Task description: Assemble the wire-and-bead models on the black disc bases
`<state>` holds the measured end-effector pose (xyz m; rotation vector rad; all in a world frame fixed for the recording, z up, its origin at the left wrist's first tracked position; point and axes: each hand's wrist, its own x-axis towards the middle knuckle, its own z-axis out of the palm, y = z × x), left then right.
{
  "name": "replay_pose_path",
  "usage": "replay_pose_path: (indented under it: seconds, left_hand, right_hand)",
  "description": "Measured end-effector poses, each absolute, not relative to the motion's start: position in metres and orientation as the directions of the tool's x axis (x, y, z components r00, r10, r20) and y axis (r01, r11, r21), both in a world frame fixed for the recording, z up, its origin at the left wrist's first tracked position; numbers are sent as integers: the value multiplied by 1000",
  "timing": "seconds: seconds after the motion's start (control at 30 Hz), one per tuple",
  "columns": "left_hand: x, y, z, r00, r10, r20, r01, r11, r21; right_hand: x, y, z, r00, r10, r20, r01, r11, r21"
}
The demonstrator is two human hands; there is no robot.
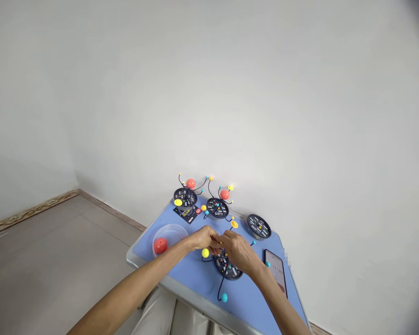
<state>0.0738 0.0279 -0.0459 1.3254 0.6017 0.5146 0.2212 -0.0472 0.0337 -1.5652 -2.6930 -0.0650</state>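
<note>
Both hands meet over a solar system model, whose round black base stands near the table's front. My left hand is closed, its fingertips pinched together beside the right fingers. My right hand is closed too, the fingers curled down above the base. Whatever they pinch is mostly hidden by the fingers. Curved black arms spread from the model, with a yellow ball at the left, a blue ball toward the front, an orange-yellow ringed piece behind the hands and a small blue ball at the right.
Two models with red balls stand at the blue table's back. A bare black base sits at back right, a phone at right. A clear bowl with red balls and a printed black card lie left.
</note>
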Motion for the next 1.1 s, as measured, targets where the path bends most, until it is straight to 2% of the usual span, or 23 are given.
replay_pose_path:
  seconds: [0.5,1.1]
  left_hand:
    - [71,20,-38,715,690,-114,-18,181,983]
    - [77,29,-52,728,678,-103,-2,153,988]
  right_hand:
    - [208,-48,39,-414,909,-35,888,412,206]
    - [212,-52,38,-429,902,-49,874,428,232]
